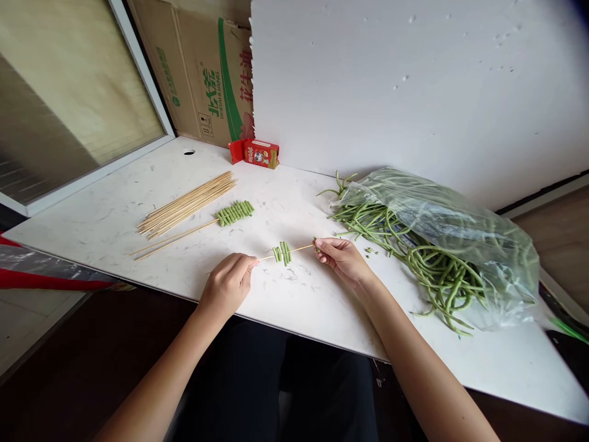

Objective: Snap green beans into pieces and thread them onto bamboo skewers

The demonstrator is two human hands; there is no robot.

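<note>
My left hand (230, 279) pinches one end of a thin wooden skewer (301, 248), held level above the table's front part. Several short green bean pieces (282, 253) are threaded crosswise along the skewer's middle. At the other end, my right hand (343, 258) is closed on a short green bean piece (316, 245) at the skewer's tip; whether the tip has pierced it I cannot tell. Behind my left hand lie finished-looking rows of bean pieces (234, 212) on skewers, beside a bundle of bare skewers (186, 205).
Long green beans (442, 279) spill from a clear plastic bag (460, 209) on the right of the white table (175, 276). A small red box (261, 153) stands at the back, before a cardboard carton (202, 73). A white foam board (391, 92) rises behind.
</note>
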